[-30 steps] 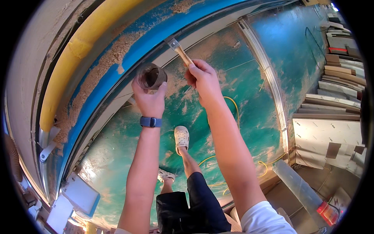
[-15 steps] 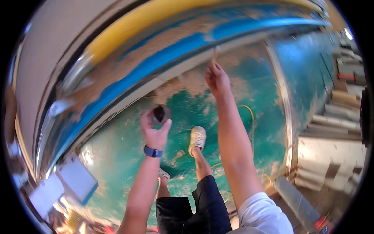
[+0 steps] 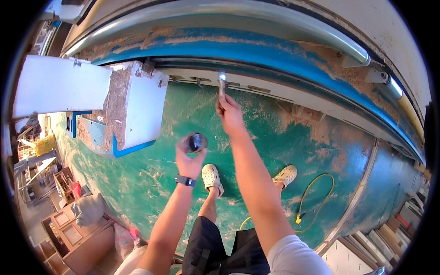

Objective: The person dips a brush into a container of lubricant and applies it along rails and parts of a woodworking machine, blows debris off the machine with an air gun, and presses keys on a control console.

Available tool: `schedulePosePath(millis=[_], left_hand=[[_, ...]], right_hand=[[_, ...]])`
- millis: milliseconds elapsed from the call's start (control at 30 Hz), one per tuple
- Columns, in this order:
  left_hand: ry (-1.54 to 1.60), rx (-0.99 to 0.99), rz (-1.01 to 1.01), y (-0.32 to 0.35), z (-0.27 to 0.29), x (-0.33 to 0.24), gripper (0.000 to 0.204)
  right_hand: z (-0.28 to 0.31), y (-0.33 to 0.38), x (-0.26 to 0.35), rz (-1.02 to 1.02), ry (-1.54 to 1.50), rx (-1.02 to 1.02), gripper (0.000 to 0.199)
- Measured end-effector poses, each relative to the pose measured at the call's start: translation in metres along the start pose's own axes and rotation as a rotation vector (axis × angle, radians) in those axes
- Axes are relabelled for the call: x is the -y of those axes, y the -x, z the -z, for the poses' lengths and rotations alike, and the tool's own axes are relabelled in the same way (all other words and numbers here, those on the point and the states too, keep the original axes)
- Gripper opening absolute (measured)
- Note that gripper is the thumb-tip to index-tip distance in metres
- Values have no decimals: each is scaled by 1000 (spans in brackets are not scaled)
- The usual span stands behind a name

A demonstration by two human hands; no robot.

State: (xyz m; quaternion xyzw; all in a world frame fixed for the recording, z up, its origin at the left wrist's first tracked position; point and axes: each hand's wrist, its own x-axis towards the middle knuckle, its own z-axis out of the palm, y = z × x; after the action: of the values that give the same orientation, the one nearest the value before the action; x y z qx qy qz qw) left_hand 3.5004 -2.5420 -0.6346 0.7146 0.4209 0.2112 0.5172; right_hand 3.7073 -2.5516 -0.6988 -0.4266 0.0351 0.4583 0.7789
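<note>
My left hand holds a small round dark can up in front of me; a dark watch sits on that wrist. My right hand reaches further forward and grips a thin brush whose tip touches the pale lower edge of a large blue machine frame. Sawdust lies along the blue ledge above the brush. Both my feet in pale clogs stand on the green floor below.
A white and blue machine block juts out at the left. A yellow hose curls on the green floor at the right. A grey rail runs overhead. Boxes and wood panels sit at the lower left and lower right.
My view has swung left along the machine, bringing the white block into sight. Both hands kept their hold; the left hand with the can dropped lower and the right stayed at the frame's edge.
</note>
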Motion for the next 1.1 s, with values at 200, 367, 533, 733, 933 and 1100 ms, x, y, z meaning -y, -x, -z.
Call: schedulePosePath(millis=[200,367,533,733,933,1100], left_hand=[[-4,-132,116,8,33,9,74],[-36,-8,4,17,-55,-27,71],[-56,217,-140,39,-174,-81,73],[-72,387,-185,98,-353,-137,71],[-21,553,-263,160,-523,-207,67],[-205,601,-521,190,-611,-255,63]], right_hand=[[17,-20,-25,-116,-76,-115,19],[149,11,83,118,-243,-180,19],[309,92,208,288,-256,-430,17],[507,205,365,441,-151,-782,17],[648,353,487,320,825,-1071,20],[579,452,556,250,1353,-878,21]])
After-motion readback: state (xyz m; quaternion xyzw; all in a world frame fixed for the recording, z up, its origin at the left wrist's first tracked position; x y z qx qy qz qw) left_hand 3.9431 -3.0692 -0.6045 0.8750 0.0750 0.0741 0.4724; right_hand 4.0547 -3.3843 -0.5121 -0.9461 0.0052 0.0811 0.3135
